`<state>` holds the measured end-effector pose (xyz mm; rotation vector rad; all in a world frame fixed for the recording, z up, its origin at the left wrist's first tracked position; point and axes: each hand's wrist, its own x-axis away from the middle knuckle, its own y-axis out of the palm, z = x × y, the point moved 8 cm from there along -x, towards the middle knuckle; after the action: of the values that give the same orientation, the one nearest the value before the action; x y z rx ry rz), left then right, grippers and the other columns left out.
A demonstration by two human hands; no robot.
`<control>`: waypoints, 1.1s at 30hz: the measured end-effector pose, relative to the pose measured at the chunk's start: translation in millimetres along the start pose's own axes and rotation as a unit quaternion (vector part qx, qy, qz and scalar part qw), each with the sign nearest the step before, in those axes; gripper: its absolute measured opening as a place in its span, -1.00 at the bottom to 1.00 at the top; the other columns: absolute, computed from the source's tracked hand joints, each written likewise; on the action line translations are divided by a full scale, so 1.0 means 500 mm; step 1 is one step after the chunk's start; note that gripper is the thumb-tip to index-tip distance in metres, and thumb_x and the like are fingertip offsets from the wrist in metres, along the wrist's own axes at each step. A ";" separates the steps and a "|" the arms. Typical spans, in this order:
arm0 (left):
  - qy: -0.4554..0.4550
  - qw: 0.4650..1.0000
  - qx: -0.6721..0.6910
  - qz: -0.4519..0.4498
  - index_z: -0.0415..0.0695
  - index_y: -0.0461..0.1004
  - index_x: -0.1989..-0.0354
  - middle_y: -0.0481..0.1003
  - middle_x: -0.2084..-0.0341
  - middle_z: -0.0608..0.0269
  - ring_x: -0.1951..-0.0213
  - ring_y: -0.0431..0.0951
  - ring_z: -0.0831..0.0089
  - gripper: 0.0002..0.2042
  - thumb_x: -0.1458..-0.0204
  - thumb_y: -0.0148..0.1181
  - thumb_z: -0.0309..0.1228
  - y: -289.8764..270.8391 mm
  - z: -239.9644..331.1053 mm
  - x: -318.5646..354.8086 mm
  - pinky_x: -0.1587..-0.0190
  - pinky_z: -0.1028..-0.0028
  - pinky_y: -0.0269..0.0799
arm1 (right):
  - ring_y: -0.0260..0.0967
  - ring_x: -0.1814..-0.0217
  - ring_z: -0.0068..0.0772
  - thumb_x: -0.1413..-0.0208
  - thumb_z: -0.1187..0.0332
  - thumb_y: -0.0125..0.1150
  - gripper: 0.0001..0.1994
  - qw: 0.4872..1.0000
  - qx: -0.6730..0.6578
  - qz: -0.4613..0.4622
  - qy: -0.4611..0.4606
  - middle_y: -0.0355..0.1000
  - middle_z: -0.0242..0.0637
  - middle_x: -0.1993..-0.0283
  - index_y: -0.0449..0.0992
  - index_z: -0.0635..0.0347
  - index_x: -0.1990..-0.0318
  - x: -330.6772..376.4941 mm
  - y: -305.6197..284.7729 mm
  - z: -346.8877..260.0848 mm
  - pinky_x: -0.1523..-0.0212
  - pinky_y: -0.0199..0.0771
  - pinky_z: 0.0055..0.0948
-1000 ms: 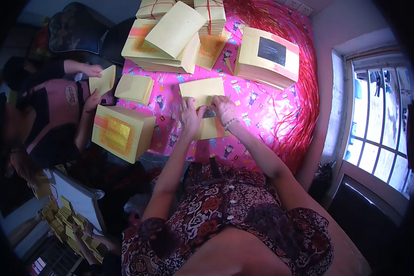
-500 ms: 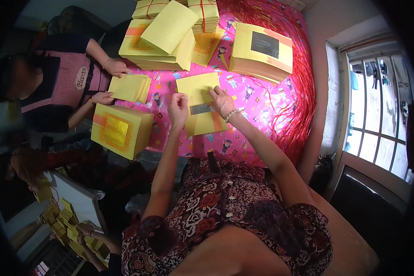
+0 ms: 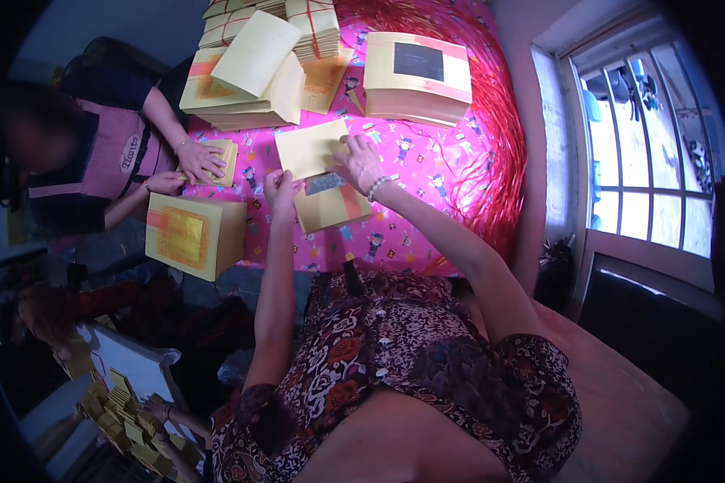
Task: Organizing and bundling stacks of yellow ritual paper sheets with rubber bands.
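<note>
A plain yellow paper sheet (image 3: 308,150) lies in front of me on the pink table cover, over the upper part of a yellow sheet with a silver patch and orange band (image 3: 336,208). At the left, where the two papers meet, my left hand (image 3: 282,193) is closed in a pinch on the plain sheet's lower corner. My right hand (image 3: 359,167) rests at the plain sheet's right edge, fingers apart and slightly bent, palm down. A beaded bracelet (image 3: 376,189) is on that wrist.
Stacks of yellow paper (image 3: 242,101) stand at the back left, with red-tied bundles (image 3: 310,28) behind. Another stack (image 3: 419,88) is at the back right, beside red strands (image 3: 503,161). At left, a co-worker's hands (image 3: 201,163) touch small yellow sheets near a gold-patched stack (image 3: 193,233).
The view has shifted, so the table sits further left, and the picture is darker. My left fingers have come onto the paper's corner. The co-worker's far hand has moved onto the small sheets.
</note>
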<state>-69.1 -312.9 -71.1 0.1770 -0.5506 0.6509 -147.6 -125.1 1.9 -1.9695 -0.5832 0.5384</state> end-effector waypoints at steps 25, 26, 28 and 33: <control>0.404 0.738 -0.490 -0.229 -0.10 0.42 0.15 0.41 0.20 0.19 0.07 0.36 0.17 -0.53 0.28 0.41 -0.26 0.114 0.062 0.257 -0.01 0.23 0.24 | 0.41 0.28 -0.13 0.01 0.30 0.24 -0.60 0.878 -0.161 0.088 0.442 0.43 -0.05 0.29 0.30 0.28 0.06 0.397 0.018 0.360 0.26 0.42 -0.26; 0.407 0.729 -0.500 -0.233 -0.09 0.42 0.16 0.39 0.21 0.20 0.08 0.34 0.19 -0.52 0.31 0.42 -0.26 0.111 0.058 0.259 0.00 0.24 0.23 | 0.41 0.28 -0.13 0.01 0.30 0.24 -0.60 0.879 -0.161 0.084 0.441 0.43 -0.05 0.29 0.30 0.28 0.06 0.390 0.006 0.348 0.26 0.42 -0.26; 0.407 0.719 -0.510 -0.241 -0.08 0.42 0.16 0.38 0.21 0.22 0.08 0.33 0.20 -0.51 0.34 0.43 -0.27 0.111 0.046 0.257 0.00 0.25 0.22 | 0.34 0.13 0.02 0.08 0.31 0.27 -0.58 0.900 0.070 0.091 0.419 0.38 0.03 0.21 0.33 0.27 0.07 0.371 -0.055 0.315 0.11 0.34 -0.15; 0.423 0.708 -0.510 -0.245 -0.04 0.41 0.19 0.34 0.23 0.22 0.11 0.32 0.19 -0.52 0.38 0.43 -0.32 0.114 0.044 0.237 0.03 0.26 0.23 | 0.28 0.04 -0.10 0.04 0.33 0.23 -0.70 0.966 -0.146 0.055 0.208 0.35 -0.17 0.12 0.40 0.13 0.12 0.264 -0.085 0.191 0.02 0.34 -0.22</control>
<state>-35.5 -212.9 10.6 -0.9808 0.1137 -0.2060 -107.8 37.5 -17.1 -2.3195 -0.3004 0.0941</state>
